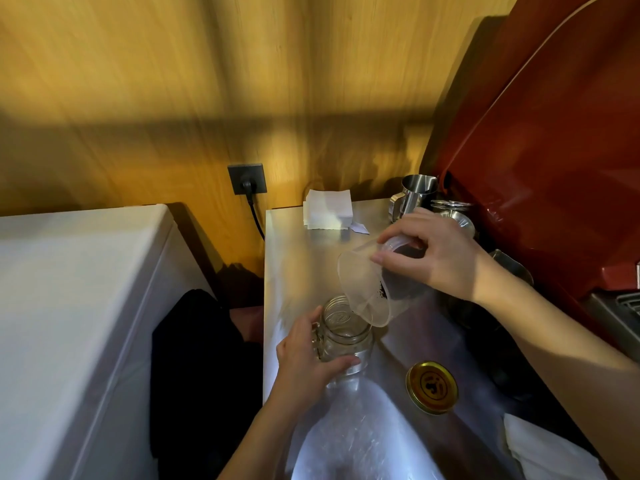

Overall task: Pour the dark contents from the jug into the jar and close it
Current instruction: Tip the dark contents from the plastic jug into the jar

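Jug [363,282] tilted over jar [346,336]; right fingers [391,259] grip jug, left fingers [341,362] jar.

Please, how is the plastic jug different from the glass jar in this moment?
The jug is tilted, lifted in the right hand; the jar stands upright on the metal counter, steadied by the left hand. The jug holds dark grounds near its bottom; the jar looks empty. The jug is cloudy and smooth; the jar is clear with a threaded neck. Both are open; the gold lid lies aside.
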A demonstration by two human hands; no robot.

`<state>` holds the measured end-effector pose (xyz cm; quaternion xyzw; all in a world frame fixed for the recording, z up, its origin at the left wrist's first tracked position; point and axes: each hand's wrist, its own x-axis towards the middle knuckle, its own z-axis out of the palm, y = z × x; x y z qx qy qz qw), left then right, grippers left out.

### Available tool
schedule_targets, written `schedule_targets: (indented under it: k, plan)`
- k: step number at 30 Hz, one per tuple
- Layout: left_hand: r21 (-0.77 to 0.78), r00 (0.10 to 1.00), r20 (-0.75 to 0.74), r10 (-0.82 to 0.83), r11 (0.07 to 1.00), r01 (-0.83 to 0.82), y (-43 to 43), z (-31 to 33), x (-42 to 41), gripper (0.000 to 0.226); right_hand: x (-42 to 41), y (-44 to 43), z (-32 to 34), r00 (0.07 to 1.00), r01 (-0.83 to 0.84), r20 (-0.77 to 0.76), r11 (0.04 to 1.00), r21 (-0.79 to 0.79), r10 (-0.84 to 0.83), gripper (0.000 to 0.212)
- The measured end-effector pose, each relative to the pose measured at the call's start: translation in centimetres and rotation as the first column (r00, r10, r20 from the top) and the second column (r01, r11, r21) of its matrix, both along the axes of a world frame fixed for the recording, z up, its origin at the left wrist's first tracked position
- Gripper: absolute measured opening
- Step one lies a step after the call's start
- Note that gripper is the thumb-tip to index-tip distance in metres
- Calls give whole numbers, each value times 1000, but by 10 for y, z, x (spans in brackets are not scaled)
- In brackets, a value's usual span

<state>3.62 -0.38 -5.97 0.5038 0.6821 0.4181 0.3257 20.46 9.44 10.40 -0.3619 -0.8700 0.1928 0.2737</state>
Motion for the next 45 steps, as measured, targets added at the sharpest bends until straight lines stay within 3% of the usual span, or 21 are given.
schedule_targets:
  k: [18, 45]
  plan:
    - [48, 1000, -2, -6, 999, 6, -3, 4, 2, 68, -23, -5, 7, 965, -124, 247, 983, 137, 88, 30]
    - [-15, 1000, -12, -10, 1000, 10, -3, 1, 0, 78, -28, -7, -2, 934, -298, 296, 895, 332, 201, 30]
